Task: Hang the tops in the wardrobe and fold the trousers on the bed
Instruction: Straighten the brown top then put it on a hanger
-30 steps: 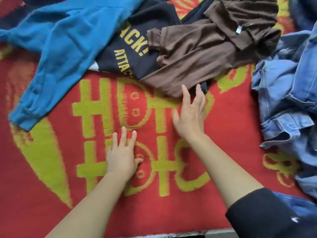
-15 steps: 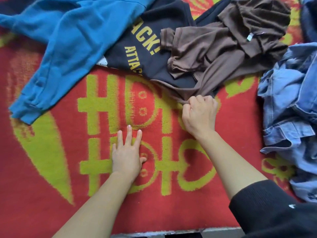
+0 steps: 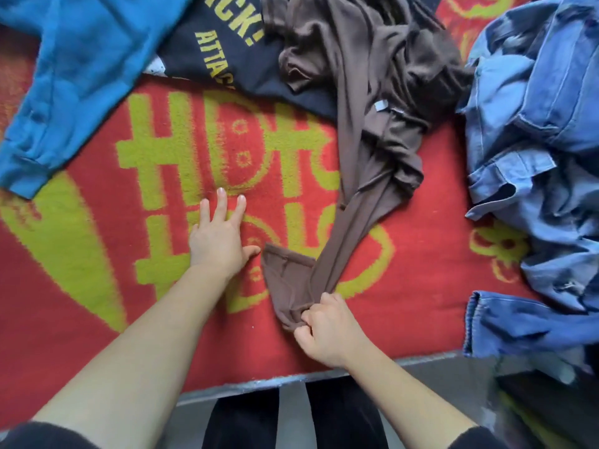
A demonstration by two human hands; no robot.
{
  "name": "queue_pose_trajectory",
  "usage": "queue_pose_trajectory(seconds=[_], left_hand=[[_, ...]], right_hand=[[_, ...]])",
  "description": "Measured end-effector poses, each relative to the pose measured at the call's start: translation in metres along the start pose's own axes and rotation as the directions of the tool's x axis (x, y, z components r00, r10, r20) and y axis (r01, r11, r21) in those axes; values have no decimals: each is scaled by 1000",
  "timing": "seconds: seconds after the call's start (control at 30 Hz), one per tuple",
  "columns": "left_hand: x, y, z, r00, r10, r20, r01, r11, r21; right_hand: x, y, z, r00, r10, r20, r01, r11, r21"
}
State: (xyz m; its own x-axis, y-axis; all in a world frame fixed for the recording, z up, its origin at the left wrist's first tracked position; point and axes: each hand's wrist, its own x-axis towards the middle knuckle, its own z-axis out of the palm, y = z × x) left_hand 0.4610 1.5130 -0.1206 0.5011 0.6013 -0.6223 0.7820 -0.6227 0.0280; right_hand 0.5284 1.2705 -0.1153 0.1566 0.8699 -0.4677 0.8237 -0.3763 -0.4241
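Observation:
A brown garment (image 3: 359,92) lies stretched from the back of the bed toward the front edge. My right hand (image 3: 327,328) grips its near end in a fist close to the bed's edge. My left hand (image 3: 218,234) rests flat on the red blanket (image 3: 97,303), fingers straight, just left of the brown cloth's end and holding nothing. A dark navy top with yellow lettering (image 3: 227,43) lies partly under the brown garment. A blue sweatshirt (image 3: 77,69) lies at the back left. Crumpled denim clothes (image 3: 538,157) are heaped at the right.
The red blanket with yellow pattern covers the bed. The bed's front edge (image 3: 291,380) runs below my hands, with grey floor (image 3: 431,384) and my dark trouser legs (image 3: 246,419) beyond it. A denim hem (image 3: 486,322) hangs near the right front corner.
My right hand closed on the brown garment's edge and pulled it toward the front of the bed, stretching it out. My left hand stayed flat on the blanket.

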Motion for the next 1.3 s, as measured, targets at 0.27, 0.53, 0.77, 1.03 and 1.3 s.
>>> queue_pose_trajectory(seconds=[0.27,0.53,0.77,1.03,1.3], left_hand=[[-1,1,0,1000,-9,21,10,1000,-17],[4,-3,0,997,6,72,-4,1000,-26],[6,-1,2,998,-12,56,14,999,-36],[-33,60,10,935,-80,-345,-64,919,-389],[-85,108,41,858,267,-438,-423,852,-309]], right_hand=[[28,59,-60,793,306,-527,-222,950,218],[57,119,-105,687,679,-257,-473,687,551],[-29,16,-12,856,517,9,-419,684,598],[-37,26,-41,778,627,-31,-506,656,561],[33,71,-102,671,326,-666,-322,937,134]])
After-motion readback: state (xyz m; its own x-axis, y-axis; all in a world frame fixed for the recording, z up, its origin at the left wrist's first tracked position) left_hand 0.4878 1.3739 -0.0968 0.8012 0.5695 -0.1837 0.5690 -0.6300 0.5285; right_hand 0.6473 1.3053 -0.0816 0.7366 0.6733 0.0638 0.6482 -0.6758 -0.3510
